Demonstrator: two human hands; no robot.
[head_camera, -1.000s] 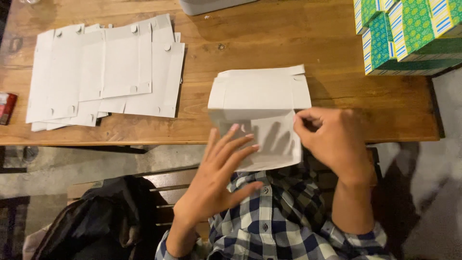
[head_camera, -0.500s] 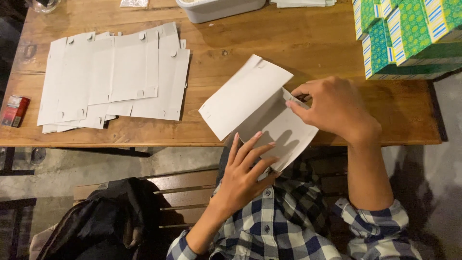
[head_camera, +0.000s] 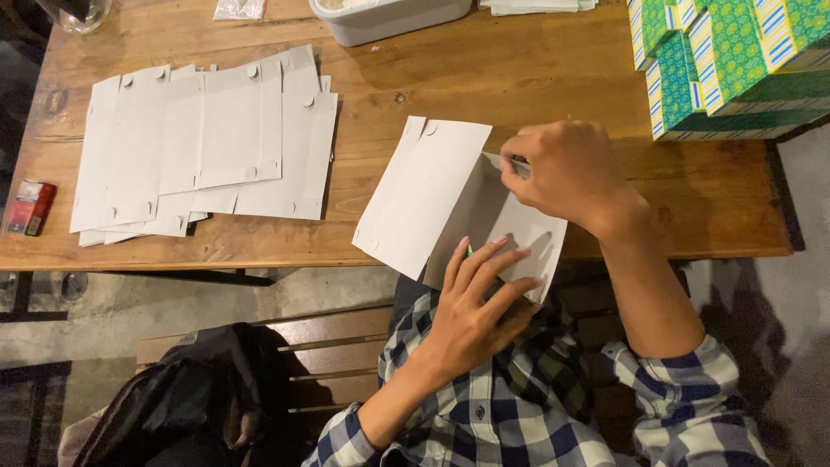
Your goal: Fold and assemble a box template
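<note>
Since the earlier frames the flat white cardboard box blank (head_camera: 432, 195) has turned from lying square at the table edge to slanting up toward the right, one panel flat on the wooden table (head_camera: 519, 78) and the other panel folded down over the near edge above the person's lap; the view has also shifted so that more of the table's far side shows. At the far left edge of the table lies a small red rectangular packet (head_camera: 30, 207), close to the near rim. Just right of it spreads a loose, overlapping pile of flat white cardboard blanks (head_camera: 207, 147) with small round notches along their edges. At the top, near the far edge, stands a pale grey plastic tub (head_camera: 389, 17), cut off by the frame. The left hand (head_camera: 475, 311) is open, fingers spread and pressed flat on the hanging panel of the blank, below the table edge. The right hand (head_camera: 562, 173) is closed, pinching the upper right corner of that panel at the fold, fingertips curled under so the exact grip is partly hidden. At the far right corner sits a stack of green boxes patterned with yellow and blue-and-white stripes (head_camera: 735, 60), well apart from the hands.
</note>
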